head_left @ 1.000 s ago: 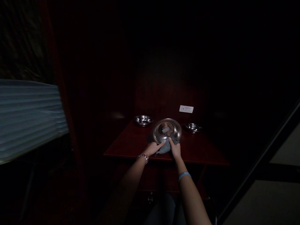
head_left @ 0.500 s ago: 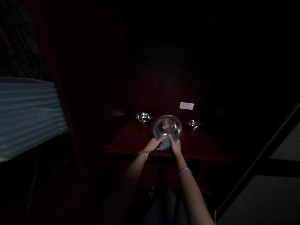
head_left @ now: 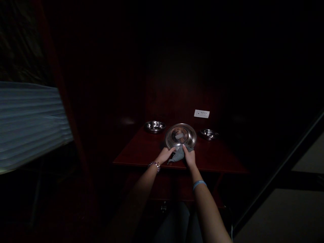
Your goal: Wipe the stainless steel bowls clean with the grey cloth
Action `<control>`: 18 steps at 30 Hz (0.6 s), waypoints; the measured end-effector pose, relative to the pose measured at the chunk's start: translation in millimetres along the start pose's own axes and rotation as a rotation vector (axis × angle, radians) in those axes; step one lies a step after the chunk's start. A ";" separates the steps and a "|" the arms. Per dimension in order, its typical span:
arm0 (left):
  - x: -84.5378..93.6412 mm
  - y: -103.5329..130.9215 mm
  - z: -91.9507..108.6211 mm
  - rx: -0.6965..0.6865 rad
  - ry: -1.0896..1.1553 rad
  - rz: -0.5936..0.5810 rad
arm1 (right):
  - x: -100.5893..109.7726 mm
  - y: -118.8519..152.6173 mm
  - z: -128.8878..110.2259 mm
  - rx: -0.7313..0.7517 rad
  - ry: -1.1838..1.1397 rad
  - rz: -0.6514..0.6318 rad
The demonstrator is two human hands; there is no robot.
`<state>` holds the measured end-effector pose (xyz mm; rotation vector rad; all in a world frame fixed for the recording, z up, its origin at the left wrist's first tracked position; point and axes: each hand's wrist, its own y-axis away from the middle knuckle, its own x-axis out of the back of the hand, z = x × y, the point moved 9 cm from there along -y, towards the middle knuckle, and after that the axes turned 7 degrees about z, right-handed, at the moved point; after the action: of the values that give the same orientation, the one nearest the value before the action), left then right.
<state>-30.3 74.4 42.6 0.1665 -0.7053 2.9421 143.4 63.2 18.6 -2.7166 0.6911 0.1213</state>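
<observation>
A shiny round steel bowl (head_left: 190,135) is tilted up above the table, its underside facing me with a pale label patch at the centre. My left hand (head_left: 165,154) grips the bowl's near-left rim, thumb on the metal and fingers out of sight underneath. My right hand (head_left: 188,156) is closed on a grey cloth (head_left: 178,155) and presses it against the bowl's lower edge. The cloth hangs down between my two hands.
Two smaller steel bowls stand on the dark red table, one at the back left (head_left: 155,127) and one at the back right (head_left: 209,134). A white socket plate (head_left: 201,113) is on the back wall. Bluish ribbed fabric (head_left: 30,125) lies at far left.
Hardly anything differs. Both hands keep their hold on the bowl and cloth, and the cloth's folds have shifted slightly.
</observation>
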 end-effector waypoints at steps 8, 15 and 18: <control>8.8 0.4 4.2 -0.008 0.039 0.088 | 0.1 1.9 -3.2 0.011 0.006 -0.005; 12.3 -1.2 -0.2 0.008 0.011 0.108 | 0.9 2.6 -4.8 0.010 0.041 0.001; 15.6 -1.9 -0.2 0.005 0.001 0.137 | 0.5 3.4 -6.8 0.015 0.042 -0.004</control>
<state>-45.4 77.5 45.3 0.1225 -0.7381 3.0732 142.2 58.0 23.8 -2.7133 0.6962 0.0580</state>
